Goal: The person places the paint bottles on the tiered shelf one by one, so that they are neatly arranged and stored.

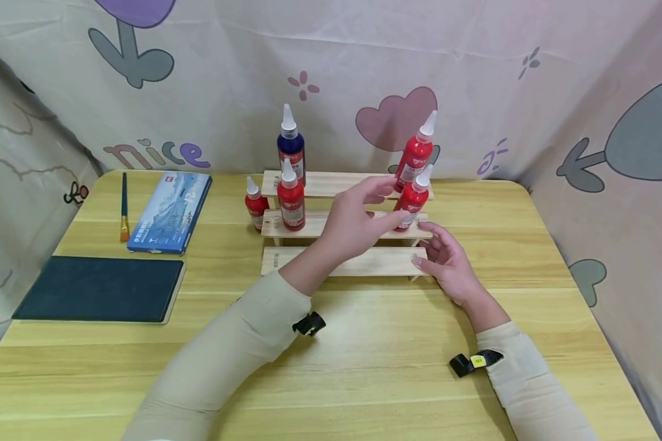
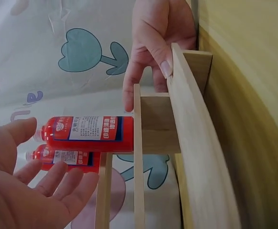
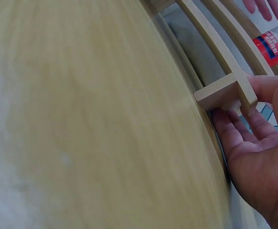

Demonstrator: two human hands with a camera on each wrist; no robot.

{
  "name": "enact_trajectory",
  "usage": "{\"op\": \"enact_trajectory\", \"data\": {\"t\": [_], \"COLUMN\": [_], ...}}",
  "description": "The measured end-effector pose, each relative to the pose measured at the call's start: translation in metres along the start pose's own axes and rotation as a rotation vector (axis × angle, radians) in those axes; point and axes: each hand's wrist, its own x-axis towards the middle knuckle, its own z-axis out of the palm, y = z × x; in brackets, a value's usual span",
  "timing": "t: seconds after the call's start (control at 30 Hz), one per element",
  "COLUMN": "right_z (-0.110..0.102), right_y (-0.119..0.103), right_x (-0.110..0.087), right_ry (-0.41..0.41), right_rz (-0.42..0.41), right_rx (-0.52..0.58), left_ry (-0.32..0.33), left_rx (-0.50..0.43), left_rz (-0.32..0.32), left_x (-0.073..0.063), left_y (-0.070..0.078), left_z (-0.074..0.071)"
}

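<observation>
A three-step wooden rack [image 1: 375, 263] stands on the table, bottles with white nozzle caps on its upper two steps. My left hand [image 1: 355, 217] is beside a red bottle [image 1: 410, 205] at the right end of the middle step. Its fingers are apart and loosely bent, with a gap to the bottle in the left wrist view. Another red bottle [image 1: 414, 160] stands behind on the top step. My right hand [image 1: 449, 263] grips the rack's right end, thumb on the lowest step and fingers around its side. At the rack's left are a dark blue bottle [image 1: 291, 138] and a red bottle [image 1: 292, 205].
A smaller red bottle [image 1: 256, 208] stands on the table left of the rack. Farther left lie a blue box [image 1: 170, 211], a paintbrush [image 1: 124, 208] and a dark-covered book [image 1: 99, 289]. A patterned curtain [image 1: 226, 79] hangs behind the table.
</observation>
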Motion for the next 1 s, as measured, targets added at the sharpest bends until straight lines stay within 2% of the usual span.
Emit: {"op": "enact_trajectory", "data": {"t": [0.23, 0.57, 0.7, 1.0], "right_z": [0.000, 0.000, 0.000, 0.001], "right_y": [-0.001, 0.000, 0.000, -0.001], "right_x": [0.000, 0.000, 0.000, 0.000], "right_ry": [-0.006, -0.006, -0.002, 0.006], "right_rz": [0.009, 0.002, 0.002, 0.009], "right_rx": [0.001, -0.001, -0.003, 0.003], "left_ry": [-0.043, -0.057, -0.059, -0.075], "left_rx": [-0.144, -0.231, -0.297, -0.396], "left_rz": [-0.034, -0.068, -0.063, 0.008], "left_x": [-0.023, -0.056, -0.069, -0.096], "left_y": [-0.002, -0.005, -0.009, -0.022], "left_z": [-0.012, -0.028, -0.036, -0.056]}}
